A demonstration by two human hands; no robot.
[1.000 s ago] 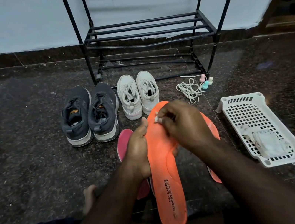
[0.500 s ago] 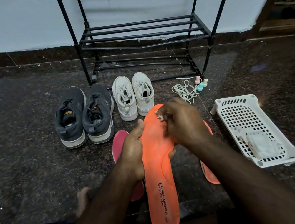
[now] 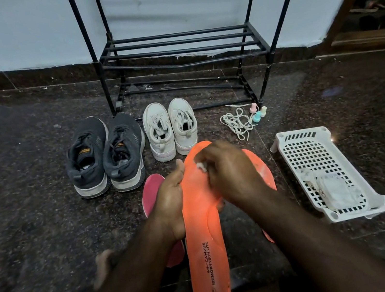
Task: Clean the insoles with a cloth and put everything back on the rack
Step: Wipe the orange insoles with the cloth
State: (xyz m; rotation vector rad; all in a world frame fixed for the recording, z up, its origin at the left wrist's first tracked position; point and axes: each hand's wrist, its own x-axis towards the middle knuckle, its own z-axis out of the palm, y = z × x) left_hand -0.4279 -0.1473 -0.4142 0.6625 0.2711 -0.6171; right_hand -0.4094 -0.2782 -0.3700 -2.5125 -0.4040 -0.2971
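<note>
step: wiping | L hand (image 3: 170, 200) grips orange insole (image 3: 204, 245) | R hand (image 3: 229, 172) pinches cloth (image 3: 202, 167) on insole toe (blurred) | next: wipe toward heel

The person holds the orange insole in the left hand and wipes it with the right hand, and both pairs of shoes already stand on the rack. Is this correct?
One thing is wrong. In the head view the grey shoes and white shoes stand on the floor before the rack, not on it. The rest holds: the left hand holds the orange insole, and the right hand wipes it.
</note>
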